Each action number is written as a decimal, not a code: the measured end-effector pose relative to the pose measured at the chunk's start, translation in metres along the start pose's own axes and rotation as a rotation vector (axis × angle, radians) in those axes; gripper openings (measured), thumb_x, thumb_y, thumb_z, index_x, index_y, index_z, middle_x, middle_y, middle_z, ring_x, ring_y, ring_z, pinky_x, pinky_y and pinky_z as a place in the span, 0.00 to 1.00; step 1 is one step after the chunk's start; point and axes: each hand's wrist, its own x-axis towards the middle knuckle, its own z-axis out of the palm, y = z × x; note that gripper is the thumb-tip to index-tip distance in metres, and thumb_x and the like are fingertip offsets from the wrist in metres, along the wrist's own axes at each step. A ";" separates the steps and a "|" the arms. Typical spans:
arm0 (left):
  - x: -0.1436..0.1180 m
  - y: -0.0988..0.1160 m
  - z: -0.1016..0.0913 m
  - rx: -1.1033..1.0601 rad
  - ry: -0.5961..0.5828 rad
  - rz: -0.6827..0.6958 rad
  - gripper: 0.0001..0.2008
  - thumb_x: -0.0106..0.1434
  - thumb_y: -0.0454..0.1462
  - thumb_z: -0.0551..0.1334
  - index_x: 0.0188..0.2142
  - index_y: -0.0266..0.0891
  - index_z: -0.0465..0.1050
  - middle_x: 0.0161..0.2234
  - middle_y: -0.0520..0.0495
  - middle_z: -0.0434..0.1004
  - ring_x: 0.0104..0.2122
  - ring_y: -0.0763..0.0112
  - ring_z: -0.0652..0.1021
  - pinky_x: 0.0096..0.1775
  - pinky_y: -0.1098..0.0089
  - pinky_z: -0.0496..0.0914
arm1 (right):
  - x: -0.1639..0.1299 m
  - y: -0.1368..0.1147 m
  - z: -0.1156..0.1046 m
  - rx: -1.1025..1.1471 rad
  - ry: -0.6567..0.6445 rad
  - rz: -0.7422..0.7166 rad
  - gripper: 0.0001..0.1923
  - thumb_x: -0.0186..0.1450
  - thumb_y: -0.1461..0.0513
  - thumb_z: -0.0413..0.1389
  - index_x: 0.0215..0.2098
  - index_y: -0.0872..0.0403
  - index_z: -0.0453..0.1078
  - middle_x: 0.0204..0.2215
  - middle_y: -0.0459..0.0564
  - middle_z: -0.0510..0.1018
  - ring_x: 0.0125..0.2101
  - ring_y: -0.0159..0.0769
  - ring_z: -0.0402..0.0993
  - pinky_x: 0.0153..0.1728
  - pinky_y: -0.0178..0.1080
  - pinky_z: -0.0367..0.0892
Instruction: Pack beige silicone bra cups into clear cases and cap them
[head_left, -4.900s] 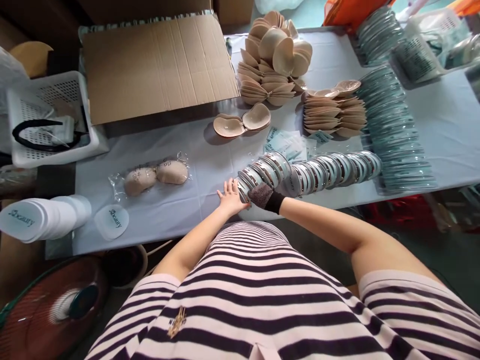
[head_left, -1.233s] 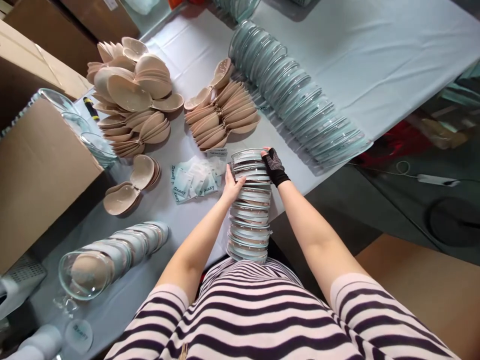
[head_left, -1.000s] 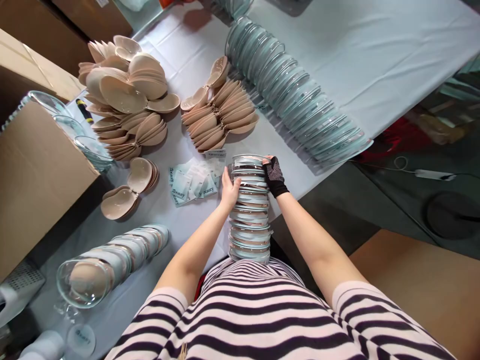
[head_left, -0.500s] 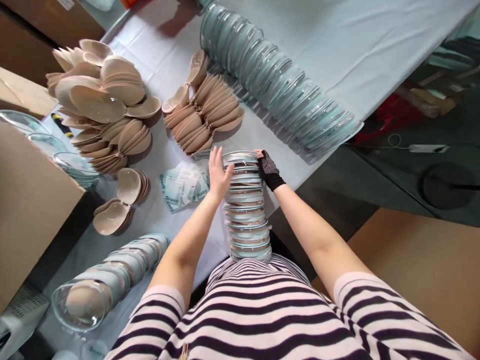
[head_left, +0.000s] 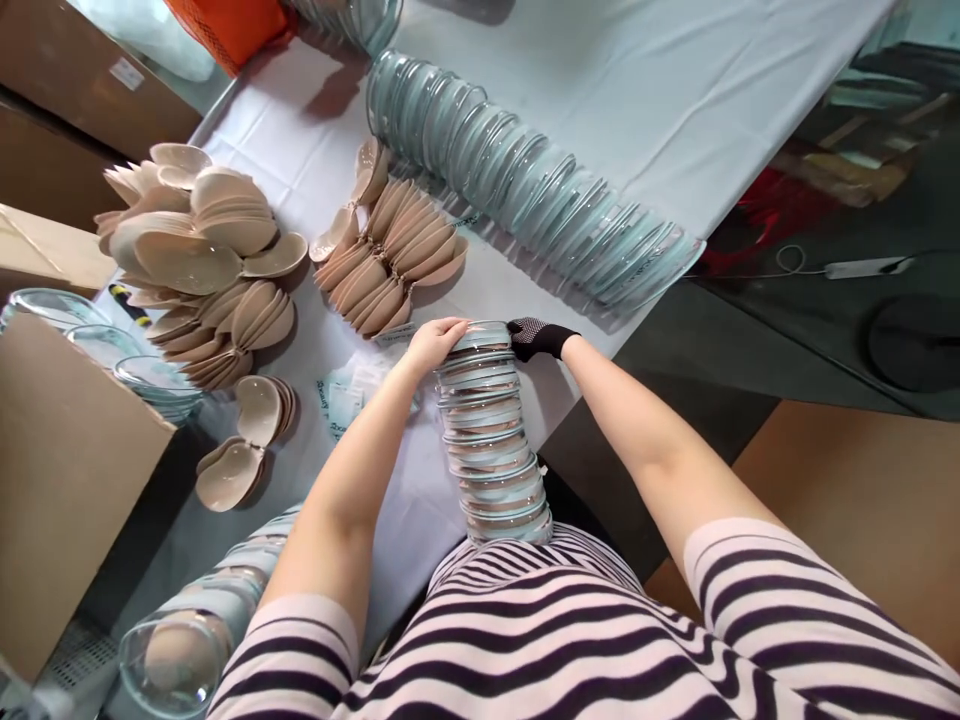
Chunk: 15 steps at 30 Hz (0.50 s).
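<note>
A row of clear round plastic cases [head_left: 487, 430] lies along the table edge in front of me, one end against my striped shirt. Beige shapes and pale blue card show inside the cases. My left hand [head_left: 438, 343] is closed over the far left corner of this row, fingers bent onto the end case. On the opposite side, my right hand [head_left: 532, 338], in a black fingerless glove, grips the far right corner. Its fingertips are partly hidden behind the end. Pale blue printed cards [head_left: 345, 400] lie left of the row, partly behind my left forearm.
Beige moulded cups lie in a large pile [head_left: 195, 250] and a nested bunch [head_left: 390, 260]. A long row of clear cases [head_left: 525, 180] crosses the white-covered table [head_left: 720, 90]. More filled cases [head_left: 225, 590] lie at lower left, beside a cardboard box [head_left: 75, 480].
My left hand's fingers, stretched out before, are now bent over the row's far end. My right hand has turned inward against the end. The camera view has shifted slightly.
</note>
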 end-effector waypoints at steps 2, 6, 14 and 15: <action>0.000 0.001 -0.001 -0.025 0.004 -0.009 0.20 0.66 0.48 0.56 0.46 0.41 0.81 0.45 0.47 0.83 0.48 0.58 0.79 0.52 0.66 0.69 | -0.003 -0.004 -0.004 0.008 -0.042 0.005 0.10 0.54 0.68 0.61 0.29 0.53 0.63 0.14 0.40 0.67 0.18 0.30 0.68 0.22 0.32 0.68; -0.001 0.002 0.001 -0.020 0.017 -0.016 0.20 0.66 0.49 0.56 0.47 0.42 0.81 0.47 0.48 0.82 0.51 0.59 0.78 0.54 0.65 0.68 | -0.011 -0.005 -0.013 0.069 -0.120 0.012 0.09 0.56 0.64 0.62 0.32 0.54 0.66 0.20 0.44 0.75 0.22 0.31 0.73 0.24 0.32 0.71; 0.001 0.002 -0.005 -0.181 -0.076 -0.113 0.25 0.62 0.52 0.60 0.48 0.38 0.81 0.46 0.44 0.83 0.48 0.57 0.79 0.50 0.64 0.70 | -0.008 -0.007 -0.013 -0.165 -0.107 -0.012 0.11 0.58 0.61 0.61 0.24 0.54 0.65 0.16 0.44 0.70 0.19 0.32 0.70 0.23 0.34 0.69; 0.002 0.003 -0.008 -0.205 -0.114 -0.135 0.25 0.61 0.53 0.61 0.48 0.38 0.81 0.45 0.44 0.83 0.47 0.56 0.79 0.49 0.64 0.71 | -0.007 -0.006 -0.012 -0.195 -0.093 -0.060 0.12 0.58 0.60 0.62 0.23 0.54 0.65 0.16 0.44 0.71 0.19 0.32 0.71 0.24 0.34 0.70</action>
